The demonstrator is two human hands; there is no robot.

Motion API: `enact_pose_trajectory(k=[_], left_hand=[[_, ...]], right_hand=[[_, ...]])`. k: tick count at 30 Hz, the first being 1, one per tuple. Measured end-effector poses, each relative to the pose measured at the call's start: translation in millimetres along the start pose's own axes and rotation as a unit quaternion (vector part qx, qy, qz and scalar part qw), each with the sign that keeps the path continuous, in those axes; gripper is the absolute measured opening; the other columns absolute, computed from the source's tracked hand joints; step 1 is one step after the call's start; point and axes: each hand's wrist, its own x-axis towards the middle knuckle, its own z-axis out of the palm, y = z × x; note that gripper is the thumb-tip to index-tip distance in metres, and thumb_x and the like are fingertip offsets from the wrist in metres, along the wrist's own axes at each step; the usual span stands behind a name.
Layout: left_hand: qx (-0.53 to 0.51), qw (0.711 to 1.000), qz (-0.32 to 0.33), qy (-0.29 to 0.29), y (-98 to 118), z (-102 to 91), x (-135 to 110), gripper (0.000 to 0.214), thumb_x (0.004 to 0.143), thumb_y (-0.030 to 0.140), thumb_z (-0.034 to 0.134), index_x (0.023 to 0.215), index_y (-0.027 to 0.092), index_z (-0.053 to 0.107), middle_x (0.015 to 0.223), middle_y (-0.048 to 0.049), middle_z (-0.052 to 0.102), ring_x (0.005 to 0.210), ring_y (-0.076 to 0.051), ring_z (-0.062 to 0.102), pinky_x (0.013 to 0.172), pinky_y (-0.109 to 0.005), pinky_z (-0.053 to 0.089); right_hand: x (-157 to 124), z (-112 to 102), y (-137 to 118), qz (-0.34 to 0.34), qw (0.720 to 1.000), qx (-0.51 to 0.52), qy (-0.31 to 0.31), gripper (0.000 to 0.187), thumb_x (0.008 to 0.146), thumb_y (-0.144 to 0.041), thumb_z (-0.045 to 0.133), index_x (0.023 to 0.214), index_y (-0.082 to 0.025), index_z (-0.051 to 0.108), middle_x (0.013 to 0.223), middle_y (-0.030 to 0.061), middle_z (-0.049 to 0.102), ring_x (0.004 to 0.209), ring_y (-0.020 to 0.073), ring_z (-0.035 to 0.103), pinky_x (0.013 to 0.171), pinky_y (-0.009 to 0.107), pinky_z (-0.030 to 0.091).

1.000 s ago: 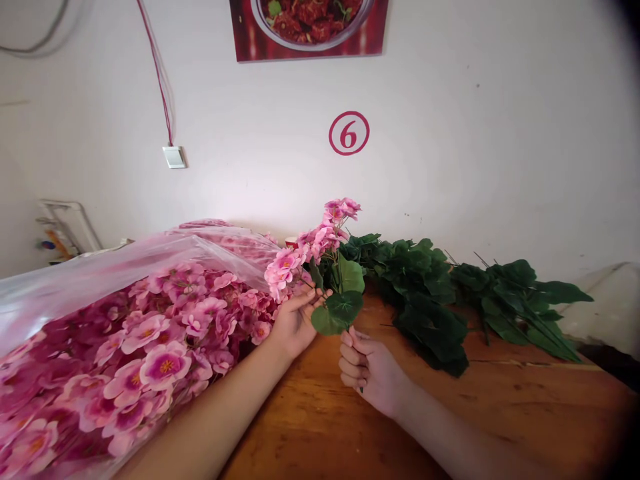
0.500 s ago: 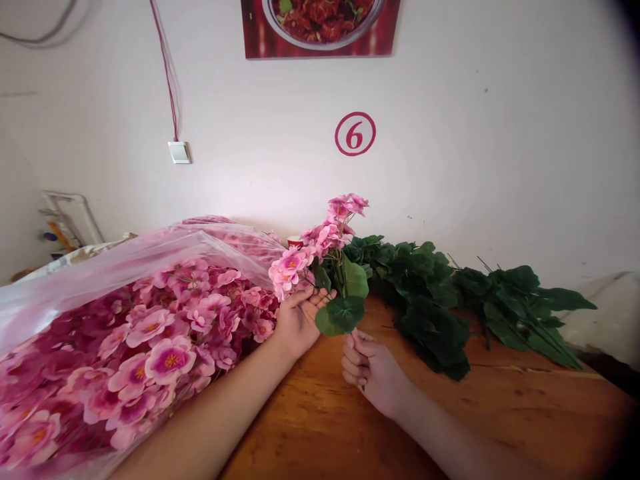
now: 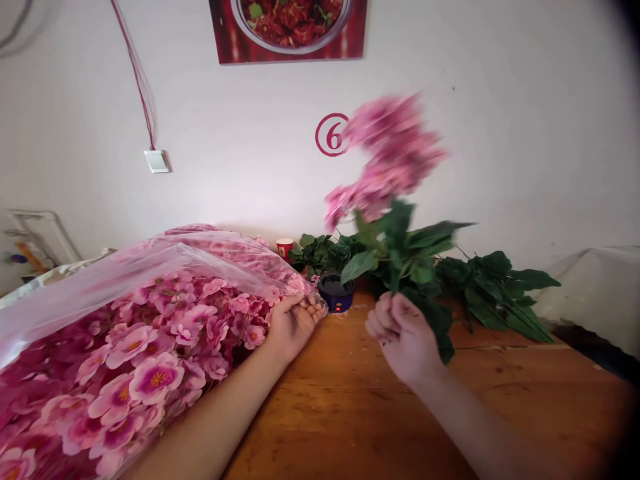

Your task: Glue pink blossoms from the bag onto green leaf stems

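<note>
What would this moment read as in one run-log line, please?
left hand: resting on clear plastic bag of pink artificial blossoms | right hand: gripping blurred pink-flowered green-leaved stem bunch

White wall [image 3: 500,147], circled 6 [image 3: 331,135], food poster [image 3: 288,30], wooden table [image 3: 350,407].

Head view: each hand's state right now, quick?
Left hand: on the plastic bag, loosely curled, grip unclear.
Right hand: closed, holding the artificial pink flower spray.

The right hand [image 3: 403,337] could cross the wooden tabletop [image 3: 345,400] up to the dark pot [image 3: 336,292].
</note>
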Motion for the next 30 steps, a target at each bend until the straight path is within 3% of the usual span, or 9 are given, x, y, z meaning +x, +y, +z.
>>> enact_pose_trajectory(k=[4, 6, 8, 11, 18, 24, 27, 29, 30], left_hand=[[0.025, 0.998, -0.033, -0.051, -7.3, 1.0, -4.0, 0.021, 0.078, 0.017, 0.054, 0.058, 0.013, 0.051, 0.065, -0.0043, 0.051, 0.067, -0.015, 0.054, 0.068, -0.03, 0.049], [0.033, 0.997, -0.042, -0.052, -9.7, -0.9, -3.8, 0.02, 0.078, 0.018, 0.053, 0.058, 0.014, 0.05, 0.065, -0.0043, 0.05, 0.066, -0.015, 0.052, 0.067, -0.029, 0.048], [0.042, 0.997, -0.046, -0.047, -11.3, -3.5, -2.5, 0.018, 0.076, 0.017, 0.052, 0.058, 0.014, 0.05, 0.064, -0.0038, 0.049, 0.064, -0.014, 0.051, 0.066, -0.029, 0.047], [0.057, 0.996, -0.052, -0.035, -12.5, -5.6, -0.5, 0.015, 0.072, 0.016, 0.052, 0.058, 0.015, 0.05, 0.063, -0.0032, 0.048, 0.063, -0.014, 0.05, 0.066, -0.029, 0.046], [0.089, 0.992, -0.071, -0.05, -13.2, -5.7, 1.2, 0.01, 0.067, 0.014, 0.051, 0.057, 0.014, 0.052, 0.063, -0.0038, 0.047, 0.063, -0.015, 0.049, 0.065, -0.029, 0.046], [0.11, 0.987, -0.096, -0.06, -16.5, -13.9, 3.5, 0.009, 0.065, 0.015, 0.051, 0.056, 0.014, 0.052, 0.063, -0.0042, 0.048, 0.062, -0.015, 0.049, 0.063, -0.029, 0.045], [0.124, 0.985, -0.102, -0.057, -18.5, -16.0, 4.2, 0.006, 0.063, 0.015, 0.051, 0.057, 0.014, 0.051, 0.062, -0.0038, 0.047, 0.058, -0.014, 0.047, 0.058, -0.028, 0.043], [0.136, 0.984, -0.105, -0.052, -19.4, -16.6, 4.7, 0.005, 0.062, 0.015, 0.052, 0.058, 0.014, 0.052, 0.061, -0.0033, 0.047, 0.057, -0.013, 0.047, 0.056, -0.027, 0.042], [0.143, 0.982, -0.109, -0.05, -19.7, -16.8, 5.1, 0.004, 0.062, 0.015, 0.052, 0.058, 0.014, 0.052, 0.061, -0.0032, 0.048, 0.056, -0.013, 0.047, 0.056, -0.026, 0.042]], right_hand=[[1.3, 3.7, -54.6, -0.213, 0.976, -0.044, 0.02, 0.02, 0.086, -0.048, 0.058, 0.086, -0.028, 0.056, 0.055, -0.0057, 0.034, 0.045, 0.0101, 0.033, 0.048, 0.026, 0.031], [3.7, 1.8, -70.2, -0.303, 0.947, -0.076, 0.074, 0.024, 0.081, -0.045, 0.065, 0.099, -0.033, 0.054, 0.072, -0.0029, 0.046, 0.056, 0.0123, 0.044, 0.054, 0.029, 0.038], [8.9, -3.5, -75.7, -0.348, 0.923, -0.101, 0.128, 0.031, 0.078, -0.04, 0.067, 0.103, -0.035, 0.051, 0.084, -0.0018, 0.049, 0.064, 0.013, 0.05, 0.06, 0.031, 0.043], [21.7, -17.8, -71.3, -0.337, 0.915, -0.117, 0.189, 0.029, 0.077, -0.037, 0.064, 0.1, -0.031, 0.047, 0.085, -0.0029, 0.048, 0.062, 0.0111, 0.05, 0.058, 0.029, 0.043], [53.3, -62.1, -49.7, -0.226, 0.892, -0.107, 0.377, 0.033, 0.065, -0.023, 0.067, 0.092, -0.023, 0.047, 0.067, -0.0085, 0.046, 0.052, 0.0068, 0.044, 0.049, 0.02, 0.037], [58.9, -72.1, -35.8, -0.161, 0.887, -0.112, 0.418, 0.033, 0.063, -0.02, 0.066, 0.091, -0.023, 0.048, 0.068, -0.0079, 0.048, 0.052, 0.006, 0.045, 0.047, 0.018, 0.034], [55.7, -76.9, -53.0, -0.229, 0.874, -0.106, 0.415, 0.031, 0.064, -0.019, 0.065, 0.09, -0.023, 0.048, 0.07, -0.0073, 0.047, 0.054, 0.0062, 0.046, 0.049, 0.018, 0.036], [55.7, -88.3, -78.7, -0.329, 0.833, -0.123, 0.428, 0.026, 0.067, -0.019, 0.063, 0.087, -0.023, 0.047, 0.072, -0.0065, 0.046, 0.056, 0.0067, 0.047, 0.052, 0.019, 0.038], [57.2, -97.1, -95.0, -0.379, 0.797, -0.138, 0.449, 0.023, 0.068, -0.018, 0.06, 0.085, -0.022, 0.046, 0.073, -0.006, 0.046, 0.057, 0.0068, 0.047, 0.053, 0.019, 0.039]])
